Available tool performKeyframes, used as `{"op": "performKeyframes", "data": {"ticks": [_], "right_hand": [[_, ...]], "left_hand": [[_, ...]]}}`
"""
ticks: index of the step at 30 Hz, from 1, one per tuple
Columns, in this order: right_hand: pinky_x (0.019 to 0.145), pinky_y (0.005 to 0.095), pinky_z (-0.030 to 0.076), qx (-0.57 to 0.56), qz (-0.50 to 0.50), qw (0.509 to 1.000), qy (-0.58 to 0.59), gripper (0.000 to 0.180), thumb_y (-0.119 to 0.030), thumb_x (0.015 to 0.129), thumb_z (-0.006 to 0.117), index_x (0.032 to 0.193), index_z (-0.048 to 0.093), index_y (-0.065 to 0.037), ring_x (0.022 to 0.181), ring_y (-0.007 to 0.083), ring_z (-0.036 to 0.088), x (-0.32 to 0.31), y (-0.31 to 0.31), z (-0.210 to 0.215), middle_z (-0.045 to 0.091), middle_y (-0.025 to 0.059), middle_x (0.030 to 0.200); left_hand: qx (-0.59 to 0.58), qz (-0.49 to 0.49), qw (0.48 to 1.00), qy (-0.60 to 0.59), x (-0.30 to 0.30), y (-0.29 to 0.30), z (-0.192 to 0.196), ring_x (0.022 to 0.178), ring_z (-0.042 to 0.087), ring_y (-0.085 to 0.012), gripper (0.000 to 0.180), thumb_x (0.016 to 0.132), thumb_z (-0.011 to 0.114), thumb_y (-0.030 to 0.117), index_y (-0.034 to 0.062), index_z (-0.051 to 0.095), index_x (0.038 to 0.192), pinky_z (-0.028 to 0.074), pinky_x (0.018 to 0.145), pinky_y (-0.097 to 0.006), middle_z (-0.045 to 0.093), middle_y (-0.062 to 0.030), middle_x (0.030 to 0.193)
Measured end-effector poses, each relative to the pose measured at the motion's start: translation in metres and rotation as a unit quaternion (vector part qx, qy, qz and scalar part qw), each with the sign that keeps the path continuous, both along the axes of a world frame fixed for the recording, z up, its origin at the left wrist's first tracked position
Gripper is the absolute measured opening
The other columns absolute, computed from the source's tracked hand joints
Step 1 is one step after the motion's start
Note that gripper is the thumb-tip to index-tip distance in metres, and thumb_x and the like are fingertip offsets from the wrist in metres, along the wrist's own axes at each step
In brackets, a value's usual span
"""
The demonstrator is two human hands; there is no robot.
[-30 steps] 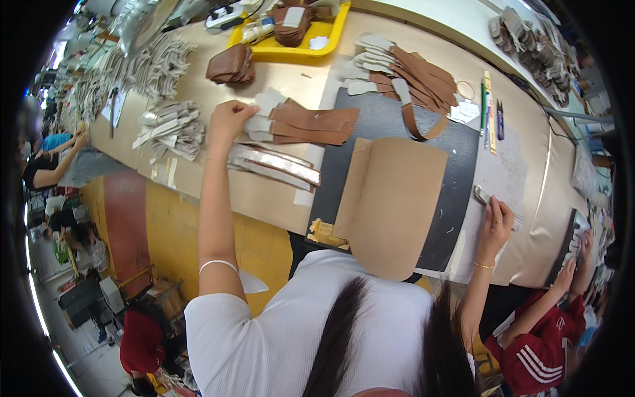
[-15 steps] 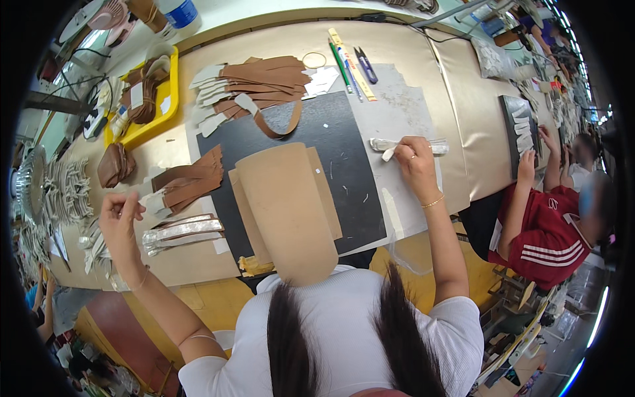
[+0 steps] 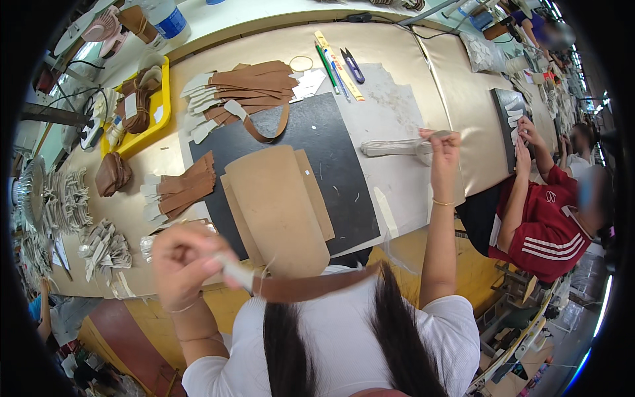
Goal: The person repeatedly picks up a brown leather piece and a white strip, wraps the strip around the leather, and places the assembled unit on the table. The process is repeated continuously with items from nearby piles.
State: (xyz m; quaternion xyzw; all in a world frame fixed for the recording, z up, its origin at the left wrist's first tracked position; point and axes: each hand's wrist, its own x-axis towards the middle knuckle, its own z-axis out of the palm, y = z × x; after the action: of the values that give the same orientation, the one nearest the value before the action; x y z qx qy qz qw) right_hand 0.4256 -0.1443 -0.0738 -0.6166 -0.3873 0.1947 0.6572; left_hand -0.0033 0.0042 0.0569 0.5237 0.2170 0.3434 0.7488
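left hand (image 3: 188, 261) at 8 o'clock, raised off the bench, blurred. fingers pinched on the pale end of a brown leather strap (image 3: 311, 286); strap runs from the hand toward 6 o'clock, across the person's chest, just under the near edge of the tan cardboard pattern (image 3: 278, 212).

right hand (image 3: 442, 142) at 2 o'clock, arm stretched out over the bench. fingers closed on a small grey tool (image 3: 433, 140), exact kind too small to tell. tool sits at the right end of a pale strap piece (image 3: 390, 147) lying flat on the white sheet (image 3: 390, 112).

tan cardboard pattern at centre, lying on the black cutting mat (image 3: 331, 152), overlapping its near edge. at 11 o'clock of the mat: fanned stack of brown straps with white tips (image 3: 245, 83). smaller fan of brown straps (image 3: 182, 188) at 9 o'clock, just beside the mat's left edge. yellow tray (image 3: 162, 99) at 10 o'clock with dark brown pieces in it. pens and a ruler (image 3: 337, 63) at 12 o'clock, scissors (image 3: 352, 65) just beside them.

co-worker in red jacket (image 3: 542, 225) at 3 o'clock, both hands at a dark tray (image 3: 506, 122) with white pieces, well apart from the person's right hand.

bundles of pale pieces (image 3: 102, 245) at 8-9 o'clock along the left end of the bench.
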Motion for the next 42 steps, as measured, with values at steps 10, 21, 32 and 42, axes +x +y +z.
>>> {"op": "performKeyframes", "data": {"ticks": [10, 21, 32, 42], "right_hand": [[0.062, 0.0245, 0.05, 0.011, 0.006, 1.0, -0.014, 0.028, -0.005, 0.091, 0.059, 0.118, 0.051, 0.0, 0.068, 0.0155, 0.062, -0.045, 0.011, 0.127, 0.066, 0.014, 0.089], [0.044, 0.0208, 0.043, -0.364, 0.448, 0.817, -0.017, 0.014, -0.013, 0.085, 0.067, 0.084, 0.065, 0.001, 0.046, 0.0085, 0.057, -0.209, 0.095, 0.155, 0.062, 0.0043, 0.06], [0.053, 0.0306, 0.048, -0.356, 0.426, 0.821, -0.133, 0.019, -0.02, 0.085, 0.065, 0.083, 0.066, -0.001, 0.055, 0.0238, 0.063, -0.23, 0.1, 0.147, 0.063, 0.0129, 0.064], [0.048, 0.0237, 0.046, -0.328, 0.407, 0.839, -0.153, 0.017, -0.016, 0.086, 0.066, 0.084, 0.066, 0.0, 0.05, 0.0141, 0.061, -0.233, 0.095, 0.139, 0.062, 0.008, 0.059]], "left_hand": [[-0.185, 0.048, 0.969, 0.157, 0.006, -0.018, -0.047, 0.067, 0.066, -0.0155, 0.018, 0.087, 0.061, -0.002, -0.0053, 0.058, 0.104, 0.053, 0.059, -0.024, 0.066, -0.014, 0.079], [-0.209, 0.03, 0.971, 0.113, 0.0, -0.023, -0.033, 0.074, 0.069, -0.025, 0.044, 0.101, 0.042, 0.029, -0.0114, 0.057, 0.109, 0.058, 0.07, -0.032, 0.066, -0.0181, 0.078], [-0.207, 0.029, 0.972, 0.106, -0.002, -0.025, -0.028, 0.08, 0.069, -0.0231, 0.027, 0.096, 0.052, 0.013, -0.0082, 0.059, 0.111, 0.058, 0.074, -0.031, 0.066, -0.0166, 0.09], [-0.173, 0.035, 0.979, 0.1, -0.001, -0.027, -0.03, 0.084, 0.069, -0.0215, 0.022, 0.086, 0.059, -0.008, -0.0088, 0.06, 0.108, 0.059, 0.074, -0.029, 0.061, -0.0113, 0.095]]}}
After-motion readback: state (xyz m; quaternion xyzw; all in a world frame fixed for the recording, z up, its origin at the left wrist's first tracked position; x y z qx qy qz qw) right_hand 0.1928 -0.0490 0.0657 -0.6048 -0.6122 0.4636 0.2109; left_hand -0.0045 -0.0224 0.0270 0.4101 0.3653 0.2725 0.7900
